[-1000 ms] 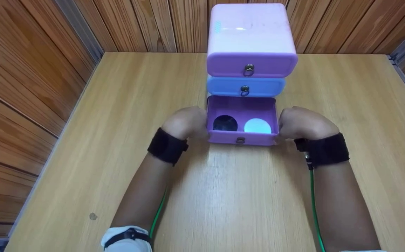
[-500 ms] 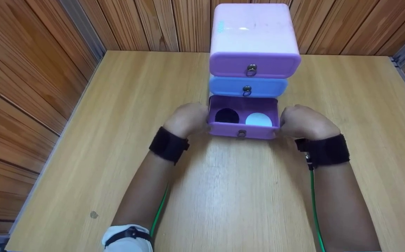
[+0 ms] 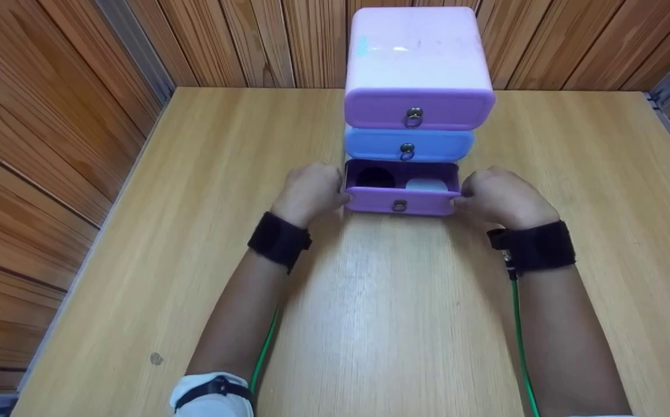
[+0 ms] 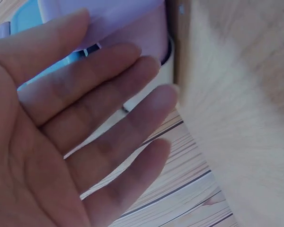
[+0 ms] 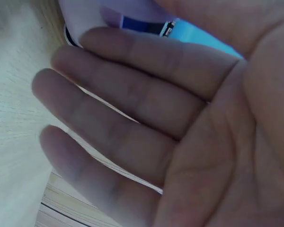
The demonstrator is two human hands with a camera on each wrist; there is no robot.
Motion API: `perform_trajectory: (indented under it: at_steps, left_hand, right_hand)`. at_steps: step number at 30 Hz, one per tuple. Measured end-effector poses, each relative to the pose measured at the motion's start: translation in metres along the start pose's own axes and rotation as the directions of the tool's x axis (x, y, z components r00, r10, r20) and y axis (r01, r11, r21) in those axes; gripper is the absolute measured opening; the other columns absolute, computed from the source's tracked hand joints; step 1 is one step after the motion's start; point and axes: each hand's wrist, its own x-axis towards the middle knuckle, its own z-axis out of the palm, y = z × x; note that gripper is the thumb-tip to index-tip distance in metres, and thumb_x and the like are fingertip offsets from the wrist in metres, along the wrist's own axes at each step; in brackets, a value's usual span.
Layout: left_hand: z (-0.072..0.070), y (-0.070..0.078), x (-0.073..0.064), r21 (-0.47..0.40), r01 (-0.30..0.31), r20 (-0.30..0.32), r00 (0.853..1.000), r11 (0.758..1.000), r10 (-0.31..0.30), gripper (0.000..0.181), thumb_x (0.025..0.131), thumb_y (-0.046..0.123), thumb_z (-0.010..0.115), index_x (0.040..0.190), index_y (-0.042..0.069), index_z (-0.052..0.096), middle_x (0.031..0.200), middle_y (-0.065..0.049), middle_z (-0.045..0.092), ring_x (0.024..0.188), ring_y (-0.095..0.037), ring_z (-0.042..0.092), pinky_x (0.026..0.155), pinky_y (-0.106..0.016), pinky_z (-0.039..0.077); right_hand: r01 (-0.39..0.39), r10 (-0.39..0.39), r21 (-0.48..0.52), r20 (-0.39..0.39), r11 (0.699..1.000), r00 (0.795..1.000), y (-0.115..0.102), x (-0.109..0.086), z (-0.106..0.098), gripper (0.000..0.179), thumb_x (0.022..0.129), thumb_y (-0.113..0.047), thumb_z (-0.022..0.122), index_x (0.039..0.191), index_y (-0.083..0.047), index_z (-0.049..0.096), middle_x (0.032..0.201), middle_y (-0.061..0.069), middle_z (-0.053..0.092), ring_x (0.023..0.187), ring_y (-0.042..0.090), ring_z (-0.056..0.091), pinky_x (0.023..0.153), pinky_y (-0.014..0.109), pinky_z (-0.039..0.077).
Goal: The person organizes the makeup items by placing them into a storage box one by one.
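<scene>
A small drawer cabinet (image 3: 416, 52) with a pink top stands at the back of the table. Its bottom purple drawer (image 3: 399, 201) is partly pulled out, while the purple top and blue middle drawers are flush. Inside the bottom drawer lie a black round disc (image 3: 375, 177) and a pale round disc (image 3: 426, 184), both partly hidden by its front. My left hand (image 3: 312, 194) is at the drawer's left front corner, thumb touching the front panel (image 4: 109, 19). My right hand (image 3: 506, 197) mirrors it at the right corner. Both wrist views show fingers extended and slightly bent.
Wood-panelled walls (image 3: 39, 145) border the table (image 3: 399, 324) at the back and sides. Ring pulls hang on the drawer fronts, including the blue drawer (image 3: 439, 145). A green cable (image 3: 520, 341) runs along the right forearm, another (image 3: 264, 347) along the left.
The bottom drawer has slid back into the cabinet by a good part of its length. Both hands have moved slightly away from me with it, and less of the discs shows.
</scene>
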Motion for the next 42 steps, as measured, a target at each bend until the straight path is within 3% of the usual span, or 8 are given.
perform_trajectory:
  at_steps: [4,8,16,21,25,33,37,42]
  left_hand:
    - [0.001,0.000,0.001,0.005,0.007,-0.011,1.000,1.000,-0.007,0.040,0.089,0.042,0.069,0.062,0.014,0.057,0.059,0.004,0.051,0.055,-0.013,0.048,0.051,-0.032,0.042]
    - [0.003,0.004,0.001,0.010,-0.026,-0.002,1.000,1.000,0.026,0.039,0.093,0.038,0.063,0.065,0.013,0.060,0.062,0.002,0.055,0.055,-0.014,0.050,0.050,-0.031,0.041]
    - [0.009,0.002,0.003,0.038,-0.084,-0.044,0.995,0.996,0.085,0.029,0.098,0.030,0.059,0.084,0.006,0.070,0.072,-0.003,0.060,0.058,-0.016,0.051,0.051,-0.030,0.042]
    - [0.013,0.000,0.005,0.026,-0.074,-0.005,0.997,0.997,0.074,0.025,0.098,0.028,0.057,0.083,0.008,0.063,0.074,-0.002,0.057,0.060,-0.017,0.048,0.052,-0.033,0.043]
    - [0.016,-0.001,0.006,-0.008,-0.063,0.033,0.997,0.998,0.063,0.019,0.096,0.026,0.058,0.084,0.011,0.061,0.076,0.000,0.055,0.062,-0.016,0.048,0.053,-0.034,0.045]
    - [0.020,-0.006,0.007,-0.064,-0.077,0.026,0.997,0.995,0.079,0.012,0.097,0.022,0.057,0.095,0.011,0.061,0.070,-0.001,0.053,0.061,-0.017,0.049,0.054,-0.034,0.044]
    - [0.021,-0.007,0.008,-0.050,-0.091,0.014,0.996,0.995,0.092,0.016,0.098,0.022,0.055,0.102,0.010,0.064,0.067,0.000,0.051,0.059,-0.017,0.048,0.053,-0.034,0.044]
    - [0.021,-0.007,0.008,-0.043,-0.097,0.013,0.995,0.994,0.098,0.021,0.098,0.024,0.055,0.110,0.009,0.064,0.070,-0.001,0.054,0.060,-0.017,0.049,0.054,-0.035,0.047]
  right_hand:
    - [0.003,-0.005,-0.032,-0.081,0.999,0.997,0.000,0.000,0.001,0.032,0.090,-0.026,0.068,0.062,-0.011,0.063,0.061,0.000,0.053,0.060,0.021,0.048,0.051,0.034,0.037]
    - [0.035,-0.040,-0.050,-0.100,0.998,0.994,-0.001,0.002,0.001,0.030,0.092,-0.022,0.065,0.064,-0.010,0.067,0.063,0.000,0.054,0.064,0.022,0.048,0.055,0.035,0.037]
    - [0.053,-0.055,-0.022,-0.092,0.998,0.994,0.003,0.005,0.003,0.023,0.096,-0.021,0.061,0.097,-0.004,0.077,0.090,0.011,0.070,0.083,0.029,0.063,0.071,0.047,0.050]
    - [0.042,-0.042,0.003,-0.066,0.999,0.997,0.005,0.006,0.005,0.030,0.097,-0.023,0.059,0.113,-0.001,0.071,0.101,0.016,0.070,0.097,0.034,0.064,0.080,0.052,0.050]
    - [0.038,-0.038,-0.003,-0.047,0.999,0.998,0.007,0.008,0.007,0.038,0.096,-0.025,0.057,0.124,0.001,0.063,0.101,0.019,0.068,0.096,0.035,0.063,0.079,0.052,0.050]
    - [-0.061,0.058,0.059,0.045,0.996,0.997,0.013,0.011,0.009,0.064,0.097,-0.031,0.055,0.147,0.003,0.035,0.115,0.026,0.063,0.110,0.040,0.058,0.088,0.057,0.046]
    - [-0.075,0.072,0.066,0.054,0.995,0.996,0.012,0.011,0.009,0.062,0.097,-0.033,0.055,0.145,0.002,0.039,0.117,0.025,0.062,0.111,0.040,0.057,0.090,0.057,0.045]
    - [-0.015,0.015,0.047,-0.003,0.999,1.000,0.009,0.010,0.009,0.050,0.097,-0.032,0.055,0.135,-0.001,0.053,0.112,0.023,0.064,0.106,0.039,0.059,0.086,0.056,0.046]
